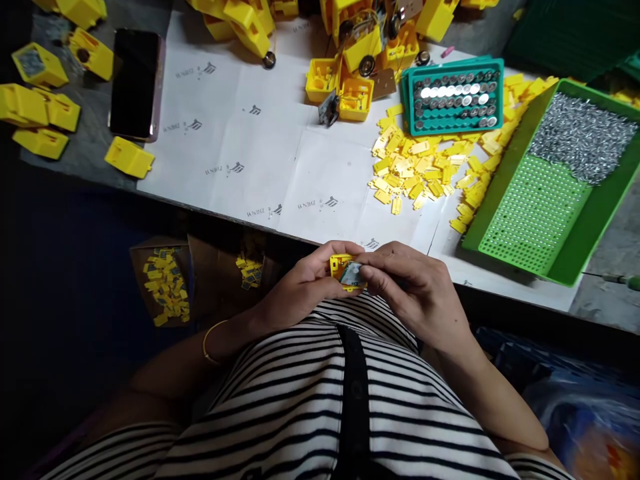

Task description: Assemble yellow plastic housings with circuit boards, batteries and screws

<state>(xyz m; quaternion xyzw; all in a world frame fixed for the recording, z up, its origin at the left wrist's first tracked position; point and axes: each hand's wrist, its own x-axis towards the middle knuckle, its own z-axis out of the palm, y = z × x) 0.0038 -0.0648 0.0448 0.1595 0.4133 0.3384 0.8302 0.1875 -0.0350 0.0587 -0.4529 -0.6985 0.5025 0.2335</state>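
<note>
- Left hand (305,283): fingers curled round a small yellow plastic part (345,272), gripping it from the left; thin gold bangle (210,343) on wrist.
- Right hand (413,290): thumb + forefinger pinching the same part from the right, fingertips on a grey metal bit at its face.
- Yellow part: held btwn both hands, above lap, just in front of table edge (280,230); mostly covered by fingers, detail can't be told.
- Table top: white printed paper sheets (250,147).
- Green perforated tray (550,200), right side, its far half heaped w/ small silver pieces (585,137).
- Teal tray (453,97) of round silver cells, behind the loose pile.
- Pile of small flat yellow clips (425,170), btwn teal tray + green tray.
- Yellow housings (350,73), several, far centre; more at far left (40,100).
- Black phone (134,83), face up, left.
- Cardboard box (165,280) under table, left, w/ yellow bits inside.
- Striped shirt (310,407), lower frame.
</note>
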